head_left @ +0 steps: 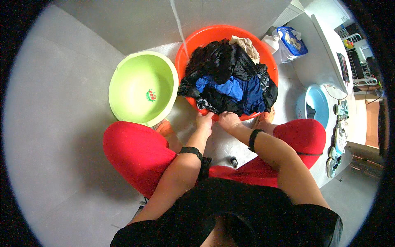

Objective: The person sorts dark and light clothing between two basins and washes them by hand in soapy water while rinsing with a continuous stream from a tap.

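Note:
A large orange-red basin point(269, 61) stands on the floor in front of me, heaped with crumpled laundry. Most of the clothes point(218, 57) are black, with a bright blue piece point(230, 87), a navy one point(252, 96) and a beige cloth point(246, 47) at the far right. At the basin's near rim, my left hand point(205, 122) is closed beside a black-and-white patterned cloth point(205, 104). My right hand point(229, 120) is closed just right of it, against black fabric. The fingertips are hidden, so whether they grip rim or cloth is unclear.
A lime-green basin point(135, 86) with a red and green print sits left of the red one. To the right are a light blue basin point(319, 101) holding something dark, a blue-and-white package point(292, 41) and several shoes point(339, 140). A whitish stream point(177, 20) descends toward the red basin.

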`<state>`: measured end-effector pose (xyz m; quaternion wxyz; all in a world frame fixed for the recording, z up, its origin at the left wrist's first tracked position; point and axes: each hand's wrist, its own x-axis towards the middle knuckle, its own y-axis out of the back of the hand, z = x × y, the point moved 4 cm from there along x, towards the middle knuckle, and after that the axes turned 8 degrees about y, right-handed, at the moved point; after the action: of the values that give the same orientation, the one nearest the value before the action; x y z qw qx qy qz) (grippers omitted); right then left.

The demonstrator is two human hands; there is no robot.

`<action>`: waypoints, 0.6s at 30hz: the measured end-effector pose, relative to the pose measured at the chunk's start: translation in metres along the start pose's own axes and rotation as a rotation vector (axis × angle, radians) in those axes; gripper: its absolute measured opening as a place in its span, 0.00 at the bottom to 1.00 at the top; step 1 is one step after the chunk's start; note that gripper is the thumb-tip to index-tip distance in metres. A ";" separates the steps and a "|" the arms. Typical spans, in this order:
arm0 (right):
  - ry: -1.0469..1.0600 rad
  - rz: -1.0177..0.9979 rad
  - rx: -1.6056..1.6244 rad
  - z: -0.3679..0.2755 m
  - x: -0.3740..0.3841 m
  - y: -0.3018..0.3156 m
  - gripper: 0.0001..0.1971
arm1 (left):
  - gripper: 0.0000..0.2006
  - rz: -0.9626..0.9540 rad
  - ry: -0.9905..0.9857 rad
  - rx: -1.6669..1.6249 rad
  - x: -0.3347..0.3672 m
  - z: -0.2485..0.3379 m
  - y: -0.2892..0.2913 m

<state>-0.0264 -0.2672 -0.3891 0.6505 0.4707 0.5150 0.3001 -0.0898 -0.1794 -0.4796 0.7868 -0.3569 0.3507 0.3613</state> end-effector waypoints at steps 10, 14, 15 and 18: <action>-0.027 -0.035 0.219 -0.024 0.010 0.019 0.11 | 0.15 0.152 0.058 0.114 -0.047 0.051 0.009; -0.023 -0.119 0.263 -0.027 0.009 0.021 0.11 | 0.16 0.114 0.098 0.070 -0.052 0.050 0.009; -0.025 -0.123 0.258 -0.023 0.010 0.012 0.11 | 0.16 0.081 0.154 0.078 -0.048 0.048 0.009; -0.004 -0.187 0.229 -0.017 0.001 0.018 0.11 | 0.14 0.060 0.292 0.110 -0.048 0.044 0.006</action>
<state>-0.0410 -0.2545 -0.3734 0.6186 0.4925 0.5862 0.1765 -0.1052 -0.1559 -0.4207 0.7346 -0.3515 0.4910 0.3093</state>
